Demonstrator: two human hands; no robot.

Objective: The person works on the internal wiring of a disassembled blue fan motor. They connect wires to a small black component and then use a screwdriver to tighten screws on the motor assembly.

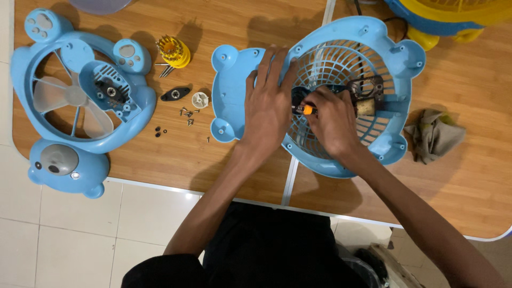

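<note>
A light blue fan housing with a round grille (346, 69) lies on the wooden table (213, 170). My left hand (269, 101) presses flat on its left rim, fingers spread over the grille edge. My right hand (333, 125) grips a small screwdriver with an orange handle (305, 110), its tip pointing left toward the dark motor part (368, 93) at the grille's centre. The motor, with a brass-coloured block, sits just right of my right hand.
Another blue fan shell with translucent blades (80, 101) lies at the left. Between them are a yellow bit holder (173, 52), a black bracket (176, 94), a white knob (200, 99) and several loose screws (188, 114). A crumpled cloth (434, 133) lies right; a yellow-blue fan (448, 16) sits top right.
</note>
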